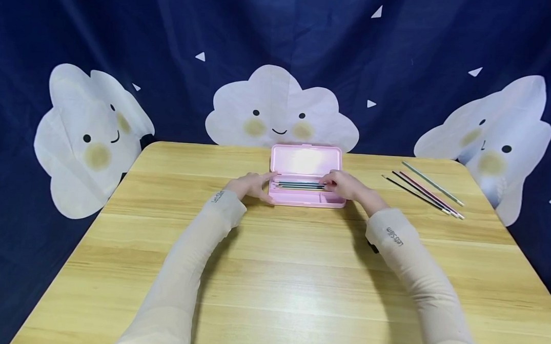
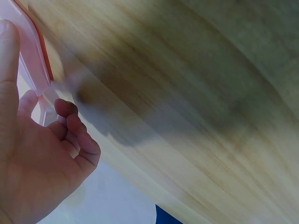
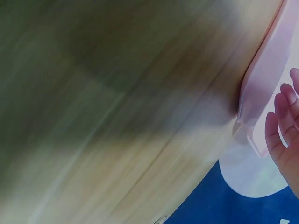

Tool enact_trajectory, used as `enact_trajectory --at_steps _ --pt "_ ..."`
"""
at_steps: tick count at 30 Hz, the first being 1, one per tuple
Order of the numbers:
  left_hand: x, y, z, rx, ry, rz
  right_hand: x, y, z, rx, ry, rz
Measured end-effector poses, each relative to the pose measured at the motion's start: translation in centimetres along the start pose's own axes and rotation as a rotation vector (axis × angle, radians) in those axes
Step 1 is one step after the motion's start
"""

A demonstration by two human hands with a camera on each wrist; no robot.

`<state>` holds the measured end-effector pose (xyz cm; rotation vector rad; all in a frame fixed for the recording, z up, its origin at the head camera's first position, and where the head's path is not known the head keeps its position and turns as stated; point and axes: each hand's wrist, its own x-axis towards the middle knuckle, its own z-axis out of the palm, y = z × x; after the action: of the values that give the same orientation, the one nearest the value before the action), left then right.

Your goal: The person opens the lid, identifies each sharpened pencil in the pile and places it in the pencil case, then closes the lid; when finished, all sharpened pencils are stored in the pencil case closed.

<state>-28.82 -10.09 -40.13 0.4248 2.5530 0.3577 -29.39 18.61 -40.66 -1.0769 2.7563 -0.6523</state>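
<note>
An open pink pencil case lies at the table's far side with its lid raised. Several pencils lie lengthwise in its rear compartment. My left hand holds the case's left end, thumb along the front corner and a finger at the back. In the left wrist view, the other fingers curl outside the case. My right hand reaches in from the right, its fingers bent over the right ends of the pencils; its thumb is hidden. The right wrist view shows only its fingers above the case.
Several loose pencils, dark, pink and pale green, lie slanted on the table to the right of the case. The wooden table ends just behind the case at a dark blue curtain with white clouds.
</note>
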Motion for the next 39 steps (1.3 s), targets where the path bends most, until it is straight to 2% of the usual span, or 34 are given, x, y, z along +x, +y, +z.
enact_trajectory --at_steps 11,20,29,39 --pt "0.1 -0.1 0.0 -0.01 -0.007 0.025 -2.1 1.7 -1.8 0.046 0.071 0.073" --pt "0.1 -0.2 0.0 0.002 0.008 0.019 -4.7 3.6 -2.6 0.017 0.113 0.107" --pt "0.0 -0.2 0.0 0.003 0.01 0.024 -7.9 5.5 -3.6 0.029 0.117 0.177" --pt "0.1 -0.2 0.0 -0.006 0.004 0.016 -11.4 8.0 -4.9 -0.013 0.119 0.247"
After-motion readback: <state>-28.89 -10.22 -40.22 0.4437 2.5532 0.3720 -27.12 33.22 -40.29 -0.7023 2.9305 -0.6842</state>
